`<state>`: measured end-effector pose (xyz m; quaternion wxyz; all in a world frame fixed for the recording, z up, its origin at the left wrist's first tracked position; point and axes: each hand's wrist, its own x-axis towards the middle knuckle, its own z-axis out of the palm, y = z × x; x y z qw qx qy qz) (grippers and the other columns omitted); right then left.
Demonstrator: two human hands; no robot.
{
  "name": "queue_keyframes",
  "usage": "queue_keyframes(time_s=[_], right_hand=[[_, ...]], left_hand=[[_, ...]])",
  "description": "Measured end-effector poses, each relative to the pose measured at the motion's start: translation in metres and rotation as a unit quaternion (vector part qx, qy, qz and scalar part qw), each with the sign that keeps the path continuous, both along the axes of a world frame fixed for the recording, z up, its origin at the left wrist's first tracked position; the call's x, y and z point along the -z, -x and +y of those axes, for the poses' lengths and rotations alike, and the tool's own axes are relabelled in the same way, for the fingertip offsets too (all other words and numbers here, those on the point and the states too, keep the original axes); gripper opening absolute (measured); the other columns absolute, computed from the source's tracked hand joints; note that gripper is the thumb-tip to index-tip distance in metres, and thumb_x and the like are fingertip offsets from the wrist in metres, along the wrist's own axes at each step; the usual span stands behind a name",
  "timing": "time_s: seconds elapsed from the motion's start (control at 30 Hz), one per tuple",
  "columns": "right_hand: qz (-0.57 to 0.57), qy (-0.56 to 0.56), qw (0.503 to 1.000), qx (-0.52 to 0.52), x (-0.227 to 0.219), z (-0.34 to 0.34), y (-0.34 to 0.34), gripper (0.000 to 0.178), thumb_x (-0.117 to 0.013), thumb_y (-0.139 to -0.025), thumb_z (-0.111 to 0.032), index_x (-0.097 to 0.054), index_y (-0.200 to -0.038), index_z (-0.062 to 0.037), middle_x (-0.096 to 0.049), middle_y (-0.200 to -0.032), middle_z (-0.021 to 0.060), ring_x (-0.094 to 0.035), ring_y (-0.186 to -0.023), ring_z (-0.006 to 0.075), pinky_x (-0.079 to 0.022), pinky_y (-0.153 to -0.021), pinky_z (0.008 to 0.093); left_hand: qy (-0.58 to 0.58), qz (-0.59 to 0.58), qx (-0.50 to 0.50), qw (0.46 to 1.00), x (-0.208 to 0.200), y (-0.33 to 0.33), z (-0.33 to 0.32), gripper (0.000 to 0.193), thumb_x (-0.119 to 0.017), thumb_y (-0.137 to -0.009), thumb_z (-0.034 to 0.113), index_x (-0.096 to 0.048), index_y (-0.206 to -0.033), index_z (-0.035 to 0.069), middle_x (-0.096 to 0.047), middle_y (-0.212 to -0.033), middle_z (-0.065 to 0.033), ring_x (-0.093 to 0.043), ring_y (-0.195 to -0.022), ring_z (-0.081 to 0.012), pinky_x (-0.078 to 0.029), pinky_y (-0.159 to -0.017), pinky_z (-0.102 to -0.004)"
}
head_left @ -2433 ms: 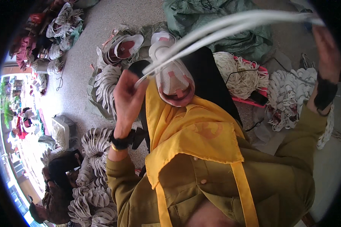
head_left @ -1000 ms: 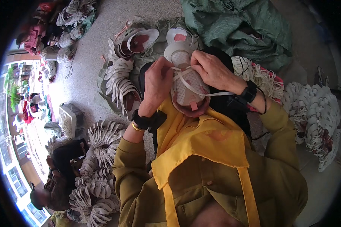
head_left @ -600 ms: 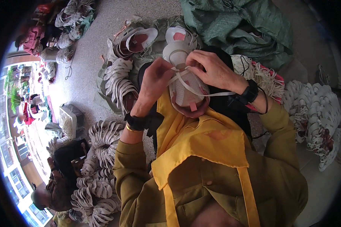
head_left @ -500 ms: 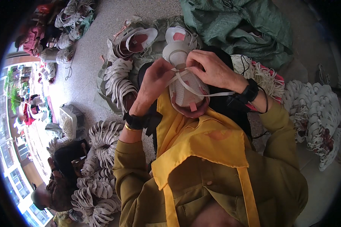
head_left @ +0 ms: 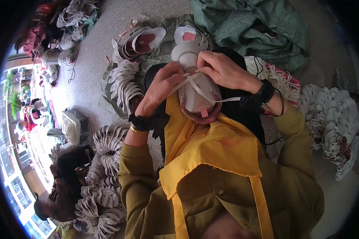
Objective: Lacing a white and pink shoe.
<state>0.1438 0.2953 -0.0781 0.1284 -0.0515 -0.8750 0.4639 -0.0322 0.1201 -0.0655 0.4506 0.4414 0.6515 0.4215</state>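
Observation:
A white shoe upper [head_left: 193, 99] with a perforated tongue and pink trim rests at my lap, its rounded toe end pointing away from me. A flat white shoelace [head_left: 229, 99] runs across it, with one loose length curving right toward my right wrist. At the left edge of the upper, my left hand [head_left: 165, 81] is closed, pinching the lace near the eyelets. Opposite it, my right hand [head_left: 223, 69] also pinches the lace with thumb and forefinger, its other fingers curled. The fingertips partly hide the lace's crossing.
Stacked white uppers [head_left: 123, 83] lie on a green woven sheet at the left. A large green sack [head_left: 251, 32] stands ahead. Bundled white laces [head_left: 279, 81] and more uppers [head_left: 331, 123] are at right. A person [head_left: 62, 199] sits at lower left beside more stacks [head_left: 107, 147].
Both hands stay at the upper with the lace between their fingers. My left hand has shifted and turned slightly; the loose lace length has slid a little left.

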Motion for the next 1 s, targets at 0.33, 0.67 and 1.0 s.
queue_keyframes(time_s=[0.33,0.67,1.0], right_hand=[[0.001,0.004,1.000,-0.012,-0.001,0.004,0.004,0.014,-0.066,-0.094,-0.009,-0.057,-0.091,0.0014,-0.061,-0.083,0.0107,-0.062,-0.077,0.0239,-0.050,-0.072,0.0364],[-0.181,0.146,0.971,-0.061,-0.006,0.027,0.012,0.016,-0.063,-0.098,-0.014,-0.062,-0.092,0.0006,-0.064,-0.080,0.0039,-0.066,-0.073,0.0119,-0.054,-0.070,0.0285],[-0.208,0.174,0.958,-0.091,-0.007,0.034,0.017,0.017,-0.061,-0.099,-0.016,-0.063,-0.095,0.0006,-0.065,-0.084,0.0042,-0.068,-0.076,0.0121,-0.055,-0.071,0.0279]], left_hand=[[0.073,-0.017,-0.086,0.993,-0.005,-0.005,0.005,0.022,-0.065,-0.089,0.022,-0.063,-0.087,0.000,-0.057,-0.076,-0.0005,-0.050,-0.074,-0.0083,-0.042,-0.067,-0.0268],[0.082,0.017,-0.105,0.991,-0.001,-0.007,0.009,0.024,-0.072,-0.089,0.022,-0.066,-0.082,0.001,-0.060,-0.072,0.0031,-0.051,-0.069,-0.0046,-0.042,-0.063,-0.0245],[0.091,-0.022,-0.089,0.992,-0.003,-0.003,0.004,0.024,-0.068,-0.095,0.023,-0.064,-0.084,0.002,-0.062,-0.078,0.0029,-0.051,-0.074,-0.0044,-0.042,-0.065,-0.0229]])
